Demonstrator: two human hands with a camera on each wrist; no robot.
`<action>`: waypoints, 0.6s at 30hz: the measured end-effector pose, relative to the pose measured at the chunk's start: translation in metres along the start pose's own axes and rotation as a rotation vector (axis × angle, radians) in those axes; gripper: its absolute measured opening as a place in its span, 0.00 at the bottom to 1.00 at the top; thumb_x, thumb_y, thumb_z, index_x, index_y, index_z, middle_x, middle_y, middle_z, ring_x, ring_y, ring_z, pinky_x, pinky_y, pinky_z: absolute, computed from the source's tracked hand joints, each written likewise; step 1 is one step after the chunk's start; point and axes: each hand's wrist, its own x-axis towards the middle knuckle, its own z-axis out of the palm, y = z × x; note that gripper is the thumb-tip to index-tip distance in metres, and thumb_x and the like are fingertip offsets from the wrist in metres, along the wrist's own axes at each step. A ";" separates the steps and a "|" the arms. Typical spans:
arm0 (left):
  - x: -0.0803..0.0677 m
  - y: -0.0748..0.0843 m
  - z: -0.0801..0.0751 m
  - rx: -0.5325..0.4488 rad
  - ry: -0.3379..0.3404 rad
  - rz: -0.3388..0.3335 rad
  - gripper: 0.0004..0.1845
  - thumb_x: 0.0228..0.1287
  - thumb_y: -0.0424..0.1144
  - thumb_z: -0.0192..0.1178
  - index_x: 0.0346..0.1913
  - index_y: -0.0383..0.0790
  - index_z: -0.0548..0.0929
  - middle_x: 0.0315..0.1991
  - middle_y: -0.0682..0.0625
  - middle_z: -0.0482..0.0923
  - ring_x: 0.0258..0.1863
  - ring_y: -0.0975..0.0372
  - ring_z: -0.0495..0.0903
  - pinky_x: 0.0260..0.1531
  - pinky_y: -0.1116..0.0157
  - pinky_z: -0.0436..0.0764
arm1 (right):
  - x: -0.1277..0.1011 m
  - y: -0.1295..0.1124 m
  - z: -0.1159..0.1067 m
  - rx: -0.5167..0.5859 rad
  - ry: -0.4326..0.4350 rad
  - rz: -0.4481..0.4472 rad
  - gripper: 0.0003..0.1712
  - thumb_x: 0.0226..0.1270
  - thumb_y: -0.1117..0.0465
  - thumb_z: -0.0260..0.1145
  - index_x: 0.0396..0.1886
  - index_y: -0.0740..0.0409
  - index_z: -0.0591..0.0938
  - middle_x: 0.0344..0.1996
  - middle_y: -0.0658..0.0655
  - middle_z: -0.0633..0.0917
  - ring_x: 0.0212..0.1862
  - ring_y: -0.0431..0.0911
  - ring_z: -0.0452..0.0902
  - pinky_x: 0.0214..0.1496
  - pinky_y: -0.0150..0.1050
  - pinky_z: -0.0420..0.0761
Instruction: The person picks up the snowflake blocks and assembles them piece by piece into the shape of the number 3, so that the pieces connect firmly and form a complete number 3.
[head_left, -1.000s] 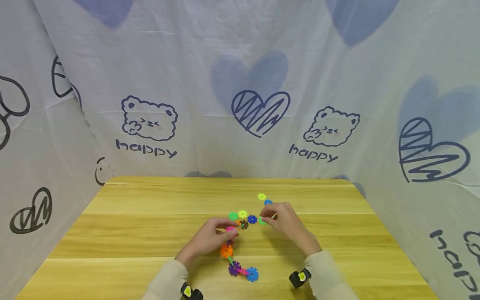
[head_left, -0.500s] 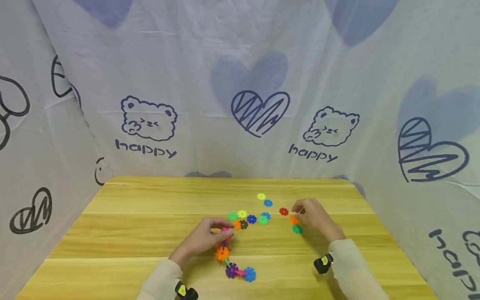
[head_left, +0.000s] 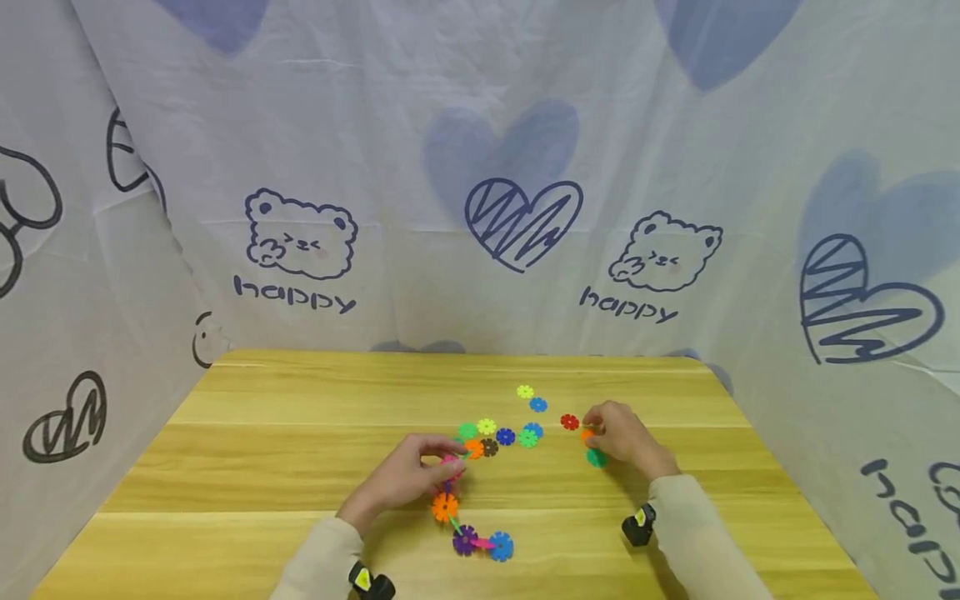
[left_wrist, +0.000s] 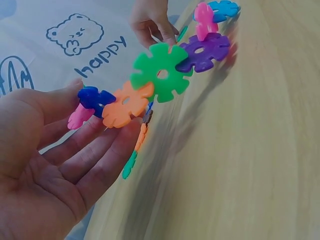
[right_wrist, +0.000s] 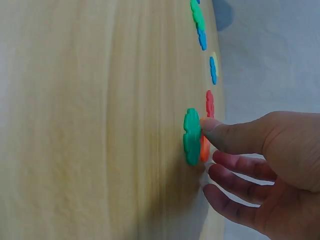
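Printed cloth is hanging around the wooden table [head_left: 300, 467], where the left hand [head_left: 408, 477] is pinching the far end of a chain of snowflake discs [head_left: 465, 521] while the right hand [head_left: 622, 440] is reaching an orange disc [head_left: 587, 435]. Left-wrist view: the chain [left_wrist: 160, 80] is hanging stiffly, probably light, best held near a joint. Right-wrist view: thumb and fingers [right_wrist: 235, 172] are closing loosely on the orange disc [right_wrist: 204, 148] beside a green disc [right_wrist: 191, 136]; thin, likely slippery, best taken by its notched edge.
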 end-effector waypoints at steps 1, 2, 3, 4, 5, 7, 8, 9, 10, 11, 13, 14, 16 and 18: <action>0.000 0.000 0.000 -0.004 0.000 0.000 0.20 0.75 0.44 0.63 0.61 0.35 0.83 0.55 0.37 0.83 0.34 0.58 0.88 0.34 0.63 0.89 | 0.001 0.001 0.001 -0.007 0.002 0.004 0.14 0.61 0.70 0.75 0.46 0.69 0.87 0.43 0.63 0.88 0.42 0.52 0.85 0.48 0.48 0.87; 0.000 0.001 0.000 -0.007 -0.001 -0.001 0.20 0.75 0.44 0.63 0.62 0.35 0.82 0.56 0.36 0.83 0.35 0.57 0.88 0.34 0.63 0.89 | 0.001 0.001 0.001 -0.011 0.004 0.009 0.13 0.61 0.71 0.75 0.46 0.68 0.88 0.42 0.62 0.88 0.42 0.52 0.84 0.48 0.48 0.87; -0.001 0.001 0.000 -0.011 -0.001 -0.001 0.20 0.75 0.44 0.63 0.62 0.35 0.82 0.57 0.36 0.82 0.35 0.57 0.88 0.34 0.63 0.89 | 0.002 0.002 0.002 -0.018 0.006 0.008 0.12 0.61 0.71 0.75 0.44 0.67 0.88 0.40 0.62 0.88 0.41 0.51 0.84 0.48 0.48 0.87; -0.001 0.002 0.000 -0.015 -0.003 0.002 0.21 0.75 0.44 0.62 0.62 0.34 0.82 0.58 0.34 0.82 0.36 0.56 0.89 0.35 0.63 0.89 | 0.002 0.002 0.003 -0.017 0.008 0.012 0.11 0.61 0.71 0.75 0.44 0.67 0.88 0.39 0.61 0.88 0.41 0.51 0.83 0.48 0.48 0.86; -0.001 0.002 0.000 -0.018 -0.003 0.001 0.21 0.75 0.44 0.62 0.62 0.34 0.82 0.59 0.34 0.81 0.36 0.56 0.89 0.35 0.63 0.89 | 0.003 0.002 0.003 -0.016 0.011 0.009 0.10 0.61 0.72 0.75 0.43 0.66 0.88 0.38 0.60 0.88 0.40 0.50 0.83 0.47 0.47 0.86; -0.002 0.003 -0.001 -0.024 -0.005 0.000 0.21 0.75 0.43 0.62 0.62 0.33 0.82 0.60 0.33 0.80 0.37 0.55 0.89 0.36 0.63 0.89 | 0.004 0.003 0.003 -0.016 0.019 0.002 0.08 0.61 0.72 0.75 0.40 0.65 0.88 0.35 0.58 0.88 0.39 0.48 0.81 0.46 0.46 0.85; -0.002 0.003 -0.001 -0.027 -0.006 0.001 0.21 0.75 0.43 0.62 0.62 0.33 0.82 0.61 0.33 0.80 0.37 0.55 0.89 0.36 0.63 0.89 | 0.004 0.003 0.004 -0.012 0.023 -0.003 0.08 0.60 0.72 0.75 0.39 0.64 0.88 0.34 0.58 0.88 0.38 0.47 0.81 0.45 0.46 0.85; -0.002 0.003 -0.001 -0.032 -0.009 0.002 0.21 0.75 0.43 0.62 0.62 0.32 0.82 0.61 0.32 0.80 0.37 0.54 0.90 0.36 0.64 0.89 | 0.004 0.004 0.004 -0.005 0.027 -0.005 0.08 0.60 0.72 0.75 0.38 0.64 0.88 0.33 0.57 0.87 0.37 0.47 0.80 0.44 0.44 0.84; -0.003 0.002 -0.001 -0.037 -0.013 0.003 0.21 0.75 0.43 0.62 0.62 0.32 0.82 0.61 0.32 0.80 0.37 0.54 0.90 0.36 0.64 0.89 | 0.004 0.003 0.004 0.001 0.030 -0.006 0.07 0.59 0.72 0.76 0.37 0.63 0.88 0.32 0.56 0.87 0.36 0.46 0.79 0.43 0.43 0.84; -0.002 0.002 -0.001 -0.040 -0.017 0.005 0.21 0.75 0.42 0.62 0.62 0.31 0.81 0.61 0.31 0.80 0.37 0.53 0.90 0.36 0.64 0.89 | 0.004 0.003 0.004 0.008 0.034 -0.006 0.07 0.59 0.72 0.76 0.36 0.62 0.87 0.32 0.55 0.87 0.35 0.45 0.79 0.42 0.42 0.83; -0.002 0.002 0.000 -0.049 -0.024 0.006 0.21 0.76 0.42 0.61 0.63 0.31 0.81 0.61 0.30 0.79 0.37 0.53 0.90 0.36 0.64 0.89 | 0.005 0.003 0.004 0.023 0.041 -0.004 0.06 0.59 0.72 0.76 0.34 0.61 0.87 0.30 0.54 0.86 0.34 0.43 0.78 0.40 0.39 0.82; -0.002 0.002 0.000 -0.052 -0.028 0.006 0.21 0.76 0.42 0.61 0.63 0.31 0.81 0.61 0.30 0.79 0.37 0.53 0.90 0.36 0.65 0.89 | 0.005 0.002 0.003 0.038 0.043 -0.004 0.06 0.59 0.71 0.76 0.33 0.61 0.88 0.29 0.53 0.86 0.33 0.42 0.78 0.39 0.38 0.82; -0.002 0.002 0.000 -0.053 -0.031 0.005 0.21 0.76 0.42 0.61 0.63 0.31 0.81 0.60 0.31 0.80 0.37 0.53 0.90 0.36 0.65 0.89 | 0.006 -0.002 0.001 0.070 0.038 -0.002 0.05 0.60 0.70 0.76 0.32 0.59 0.88 0.28 0.52 0.86 0.32 0.41 0.78 0.38 0.35 0.81; -0.002 0.002 0.000 -0.052 -0.033 0.002 0.21 0.76 0.43 0.61 0.62 0.31 0.81 0.59 0.31 0.81 0.37 0.54 0.90 0.36 0.65 0.89 | 0.006 -0.008 -0.002 0.102 0.031 -0.022 0.04 0.61 0.69 0.76 0.32 0.59 0.88 0.28 0.52 0.86 0.32 0.41 0.78 0.37 0.34 0.81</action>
